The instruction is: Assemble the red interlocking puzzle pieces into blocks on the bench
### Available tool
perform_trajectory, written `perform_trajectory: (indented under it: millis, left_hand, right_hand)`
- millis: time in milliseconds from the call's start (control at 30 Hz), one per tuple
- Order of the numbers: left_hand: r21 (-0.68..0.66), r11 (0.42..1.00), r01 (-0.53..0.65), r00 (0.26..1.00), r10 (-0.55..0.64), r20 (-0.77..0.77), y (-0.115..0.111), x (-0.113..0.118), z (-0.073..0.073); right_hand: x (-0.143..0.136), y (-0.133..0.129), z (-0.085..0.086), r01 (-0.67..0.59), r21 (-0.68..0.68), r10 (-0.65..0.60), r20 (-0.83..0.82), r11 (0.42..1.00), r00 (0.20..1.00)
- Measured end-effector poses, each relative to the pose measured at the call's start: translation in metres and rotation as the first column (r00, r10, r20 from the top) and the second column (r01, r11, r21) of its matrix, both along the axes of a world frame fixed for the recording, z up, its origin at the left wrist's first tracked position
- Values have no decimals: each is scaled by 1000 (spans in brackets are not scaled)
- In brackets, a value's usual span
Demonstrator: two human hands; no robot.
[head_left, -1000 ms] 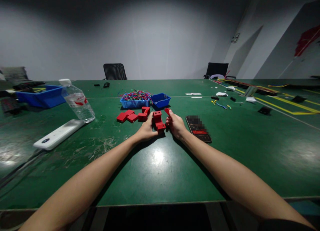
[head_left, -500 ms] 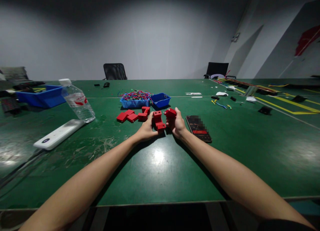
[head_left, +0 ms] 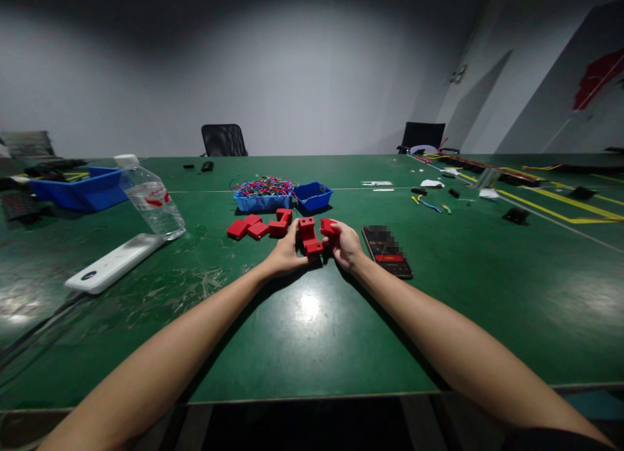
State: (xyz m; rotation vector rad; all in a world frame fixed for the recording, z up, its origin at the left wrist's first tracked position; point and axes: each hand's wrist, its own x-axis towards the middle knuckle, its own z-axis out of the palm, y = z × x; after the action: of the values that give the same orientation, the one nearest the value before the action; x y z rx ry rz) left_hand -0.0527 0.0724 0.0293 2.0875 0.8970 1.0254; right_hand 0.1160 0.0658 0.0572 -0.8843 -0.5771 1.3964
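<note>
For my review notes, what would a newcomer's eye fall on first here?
Probably the red at the middle of the green table: a notched block in the left hand, another red piece in the right hand. Beyond them, a blue tray heaped with colourful wires stands out; a clear bottle is on the left.

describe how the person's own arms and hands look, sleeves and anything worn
The left hand and right hand are gloveless; left forearm and right forearm are bare, with no watch visible. A dark sleeve edge shows on the right arm; no sleeve shows on the left.
</note>
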Motion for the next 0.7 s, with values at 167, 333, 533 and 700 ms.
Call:
perform_trajectory:
  millis: [167,333,533,700]
  left_hand:
    - [-28,1000,-14,1000,13,-13,1,-1,0]
    - [-15,999,-29,999,28,-44,1,-1,0]
    - [-23,999,-38,998,37,-49,0,0,1]
    - [-13,1000,-25,999,25,-32,1,0,-1]
  right_hand:
    - [0,-2,-1,-19,73,16,36,997,999]
    - [-1,0,-7,37,142,-60,164,989,985]
    - [0,2,-10,53,150,-76,154,987,985]
    - [0,4,-9,26,129,-36,72,991,997]
